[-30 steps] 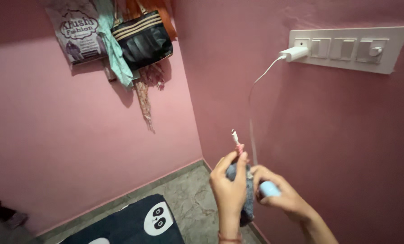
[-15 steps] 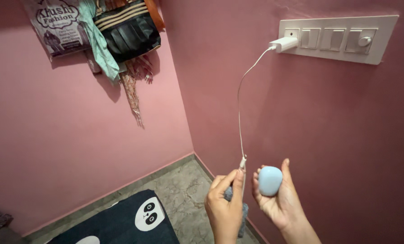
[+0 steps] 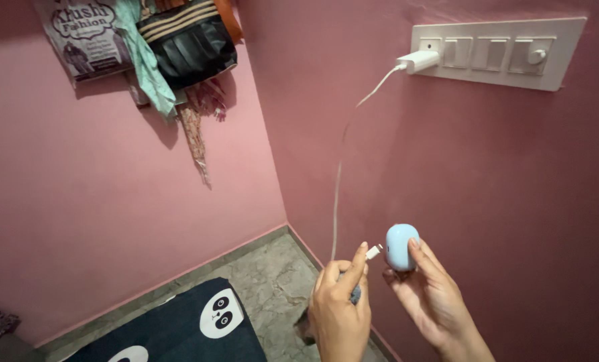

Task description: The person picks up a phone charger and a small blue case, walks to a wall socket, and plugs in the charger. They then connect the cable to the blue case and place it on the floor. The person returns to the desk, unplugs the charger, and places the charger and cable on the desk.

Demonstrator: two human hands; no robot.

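Right hand [image 3: 428, 295] grip: fingers curled round small rounded pale-blue case [image 3: 402, 247], smooth, glossy, held upright near pink wall [image 3: 487, 174]. Left hand [image 3: 340, 310] grip: thumb and forefinger pinched on white cable plug [image 3: 374, 252], tip just beside case, not touching; grey fuzzy cloth [image 3: 355, 294] tucked under same fingers. Thin white cable [image 3: 340, 167] rises to white charger [image 3: 417, 62] in white switch plate [image 3: 554, 70]. Below, dark panda-print mat [image 3: 199, 328] on stone floor [image 3: 273, 285].

Grey printed bag [image 3: 78, 37] hanging top left
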